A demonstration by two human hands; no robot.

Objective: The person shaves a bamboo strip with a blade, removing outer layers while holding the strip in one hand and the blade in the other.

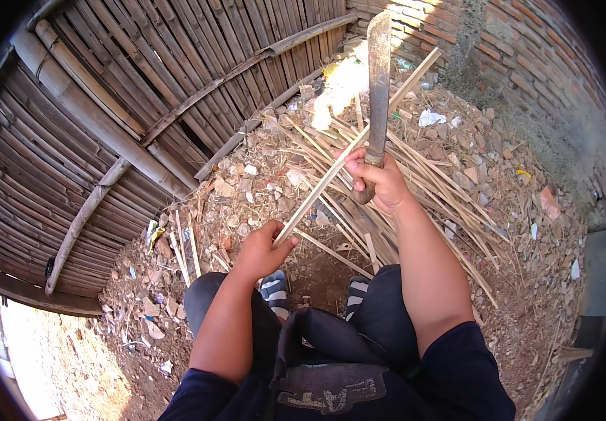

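A long pale strip, bamboo by its look [326, 180], slants from near my knees up to the far right. Its near end is gripped by my left hand [264, 250], with the fingers wrapped round it. My right hand [380, 181] is closed on the handle of a machete [379, 84], whose worn, dark blade points up and away from me. The thumb and fingertips of that hand also touch the strip where it crosses beside the handle. Beneath both hands, many similar strips [443, 200] lie in a loose pile on the ground.
A bamboo slat wall [197, 63] leans along the left, with a thick pole [92, 105] across it. A brick wall [534, 52] stands at the far right. Rubble and litter [225, 189] cover the ground. My striped socks [275, 293] show between my knees.
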